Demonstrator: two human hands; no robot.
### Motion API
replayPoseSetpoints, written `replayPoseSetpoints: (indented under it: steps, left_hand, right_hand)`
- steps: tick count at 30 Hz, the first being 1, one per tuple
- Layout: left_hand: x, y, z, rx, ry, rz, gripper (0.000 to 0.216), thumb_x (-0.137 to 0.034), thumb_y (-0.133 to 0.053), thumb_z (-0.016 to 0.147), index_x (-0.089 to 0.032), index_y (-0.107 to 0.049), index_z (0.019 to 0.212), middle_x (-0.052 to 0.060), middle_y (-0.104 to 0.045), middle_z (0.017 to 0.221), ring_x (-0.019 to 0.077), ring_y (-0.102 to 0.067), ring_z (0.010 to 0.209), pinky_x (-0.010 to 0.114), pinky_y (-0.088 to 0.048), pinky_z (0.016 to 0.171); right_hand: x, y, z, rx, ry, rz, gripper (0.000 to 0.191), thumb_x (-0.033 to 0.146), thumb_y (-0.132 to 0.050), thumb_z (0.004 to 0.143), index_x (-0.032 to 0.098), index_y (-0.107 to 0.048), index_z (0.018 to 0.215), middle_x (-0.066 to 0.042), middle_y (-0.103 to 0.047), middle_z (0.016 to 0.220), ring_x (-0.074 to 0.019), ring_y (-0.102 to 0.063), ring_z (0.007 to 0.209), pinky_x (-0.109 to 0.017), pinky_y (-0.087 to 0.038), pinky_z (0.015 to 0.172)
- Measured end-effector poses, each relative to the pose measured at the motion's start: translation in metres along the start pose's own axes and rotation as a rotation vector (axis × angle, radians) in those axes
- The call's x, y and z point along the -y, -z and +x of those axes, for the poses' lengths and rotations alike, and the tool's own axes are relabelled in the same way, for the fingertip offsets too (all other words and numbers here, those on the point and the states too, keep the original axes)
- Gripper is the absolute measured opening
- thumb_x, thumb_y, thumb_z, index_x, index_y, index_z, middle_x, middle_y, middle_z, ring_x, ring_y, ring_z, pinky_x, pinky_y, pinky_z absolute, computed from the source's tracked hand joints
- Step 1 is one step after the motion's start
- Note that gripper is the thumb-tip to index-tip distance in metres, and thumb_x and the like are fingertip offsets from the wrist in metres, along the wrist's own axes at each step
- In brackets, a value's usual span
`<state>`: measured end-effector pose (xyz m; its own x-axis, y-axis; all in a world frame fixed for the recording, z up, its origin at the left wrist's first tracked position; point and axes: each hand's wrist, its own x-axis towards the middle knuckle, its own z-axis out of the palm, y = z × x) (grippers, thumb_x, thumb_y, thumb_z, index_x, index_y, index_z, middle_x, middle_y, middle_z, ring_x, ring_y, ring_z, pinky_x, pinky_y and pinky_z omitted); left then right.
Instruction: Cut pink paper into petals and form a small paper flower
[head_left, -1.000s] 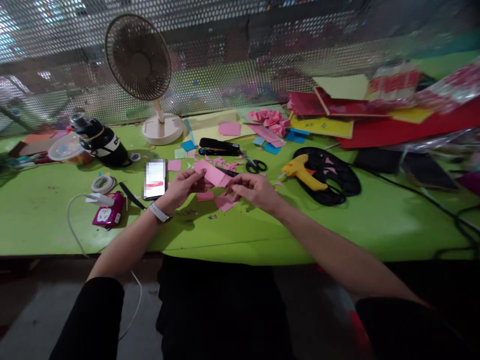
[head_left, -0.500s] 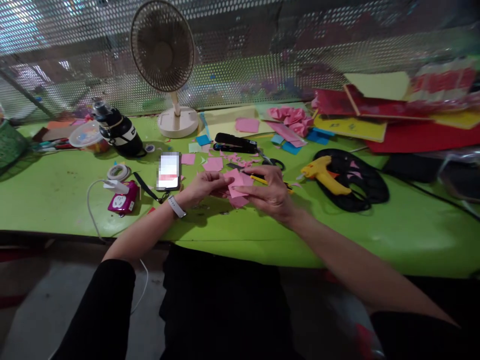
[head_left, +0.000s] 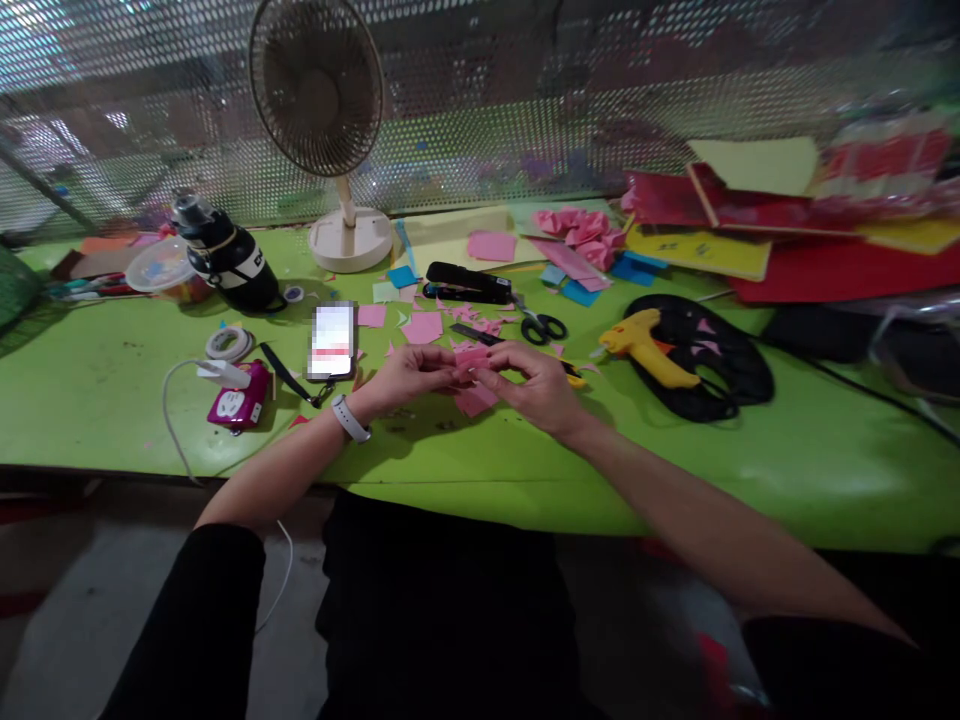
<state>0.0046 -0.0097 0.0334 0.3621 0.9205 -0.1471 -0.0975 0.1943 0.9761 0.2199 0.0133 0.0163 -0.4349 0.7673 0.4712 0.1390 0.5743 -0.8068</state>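
Note:
Both my hands meet over the green table (head_left: 90, 400), pinching one small pink paper piece (head_left: 471, 360) between their fingertips. My left hand (head_left: 409, 378), with a white watch on the wrist, grips the paper's left end. My right hand (head_left: 536, 385) closes on its right end, fingers curled. Another pink paper square (head_left: 475, 401) lies on the table just below the hands, and pink scraps (head_left: 469, 320) are scattered behind them. A yellow-handled tool (head_left: 571, 377) shows partly behind my right hand.
A phone (head_left: 331, 340) lies left of my hands, with a magenta power strip (head_left: 238, 398) and tape roll (head_left: 229, 343) further left. Scissors (head_left: 541, 326), a black stapler (head_left: 466, 282), a yellow glue gun (head_left: 643, 345), a desk fan (head_left: 322, 110) and a black bottle (head_left: 229, 255) stand behind. Coloured paper sheets (head_left: 787, 230) pile at the right.
The pink paper held flat and wide between my hands has been folded smaller, and my fingertips have drawn together on it. The view shifted slightly.

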Motion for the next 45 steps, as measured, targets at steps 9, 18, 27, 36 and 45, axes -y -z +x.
replayPoseSetpoints:
  steps: [9,18,27,36,45]
  left_hand:
    - [0.0028,0.0008,-0.0001,0.041,-0.048,0.063,0.022,-0.026,-0.083,0.081,-0.012,-0.076,0.097,0.01,-0.08,0.1,0.0177,-0.077,0.09,0.035,-0.063,0.089]
    - [-0.0046,-0.0026,-0.0047,0.049,-0.048,0.089,0.028,-0.036,-0.083,0.08,-0.013,-0.078,0.096,0.01,-0.08,0.099,0.0175,-0.076,0.087,0.033,-0.062,0.085]
    - [-0.0018,-0.005,-0.0036,0.024,-0.067,0.124,0.032,-0.043,-0.082,0.08,-0.014,-0.079,0.091,0.008,-0.08,0.094,0.0144,-0.075,0.081,0.031,-0.062,0.083]
    - [-0.0028,-0.0046,-0.0034,0.019,-0.027,0.115,0.032,-0.044,-0.082,0.082,-0.014,-0.078,0.092,0.009,-0.08,0.094,0.0152,-0.076,0.082,0.031,-0.062,0.084]
    - [-0.001,-0.0033,-0.0024,0.005,-0.033,0.143,0.028,-0.041,-0.079,0.085,-0.013,-0.077,0.091,0.008,-0.079,0.088,0.0143,-0.075,0.078,0.029,-0.062,0.081]
  right_hand:
    - [0.0006,-0.0014,0.0,-0.033,-0.066,-0.008,0.03,0.05,-0.068,0.089,0.024,-0.063,0.075,-0.003,-0.066,0.076,-0.0186,-0.059,0.072,-0.035,-0.051,0.067]
    - [0.0023,-0.0016,0.0001,-0.014,-0.096,-0.012,0.036,0.056,-0.066,0.09,0.024,-0.06,0.073,-0.003,-0.064,0.075,-0.0182,-0.057,0.069,-0.035,-0.049,0.066]
    - [0.0019,-0.0026,-0.0001,-0.022,-0.099,0.008,0.035,0.054,-0.067,0.089,0.023,-0.061,0.074,-0.003,-0.063,0.074,-0.0172,-0.056,0.066,-0.034,-0.049,0.063]
    - [0.0032,-0.0013,0.0007,-0.001,-0.122,0.054,0.033,0.053,-0.065,0.091,0.023,-0.064,0.078,-0.002,-0.065,0.074,-0.0163,-0.058,0.065,-0.033,-0.05,0.062]
    - [0.0027,0.0003,0.0021,-0.084,-0.305,0.243,0.04,0.059,-0.073,0.084,0.024,-0.056,0.094,0.001,-0.06,0.079,-0.0127,-0.058,0.062,-0.028,-0.05,0.056]
